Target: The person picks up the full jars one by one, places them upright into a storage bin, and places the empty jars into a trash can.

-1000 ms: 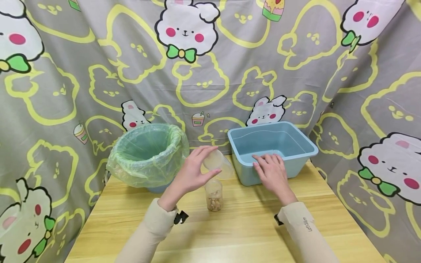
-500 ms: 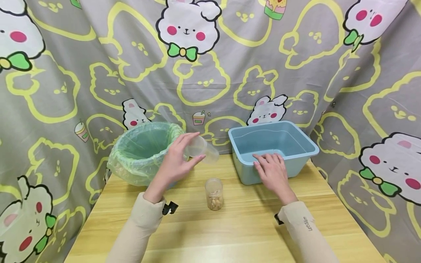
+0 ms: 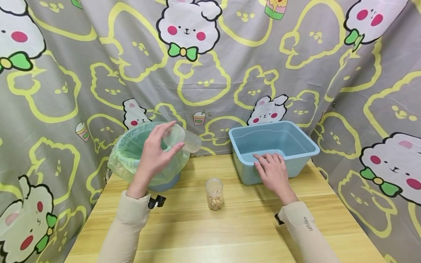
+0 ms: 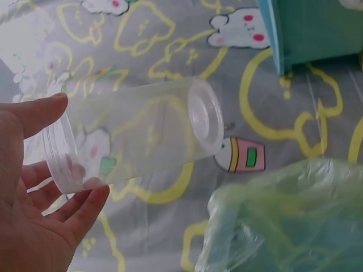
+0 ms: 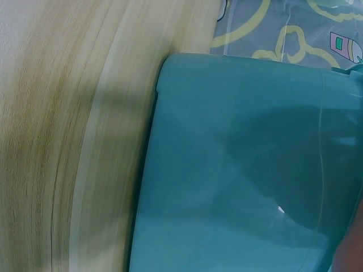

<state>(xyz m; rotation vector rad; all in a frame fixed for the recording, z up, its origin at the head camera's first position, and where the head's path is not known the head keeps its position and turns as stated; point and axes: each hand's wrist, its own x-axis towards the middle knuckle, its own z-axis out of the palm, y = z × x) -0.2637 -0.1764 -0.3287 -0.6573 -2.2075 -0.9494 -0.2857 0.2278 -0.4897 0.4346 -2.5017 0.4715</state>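
Note:
My left hand (image 3: pixel 152 155) grips a clear plastic jar (image 3: pixel 192 141) by its ridged end, thumb on one side and fingers on the other. In the left wrist view the jar (image 4: pixel 139 136) lies nearly sideways in the air and looks empty. It hangs at the right edge of a bin with a thin green liner (image 3: pixel 126 166). My right hand (image 3: pixel 273 175) holds the near rim of a blue plastic tub (image 3: pixel 297 166), fingers over the edge; the right wrist view catches just a sliver of that hand. Between both hands a second clear jar (image 3: pixel 215 199), partly filled with nut-like pieces, stands upright.
All of this is on a wooden table (image 3: pixel 204 237). A grey curtain (image 3: pixel 213 84) with cartoon rabbits hangs close behind the bin and tub and along both sides. The bin's blue base (image 3: pixel 164 186) shows below its liner.
My left hand has carried the clear jar leftward and up, from above the jar of nut-like pieces to the bin's edge. The right hand has stayed at the tub.

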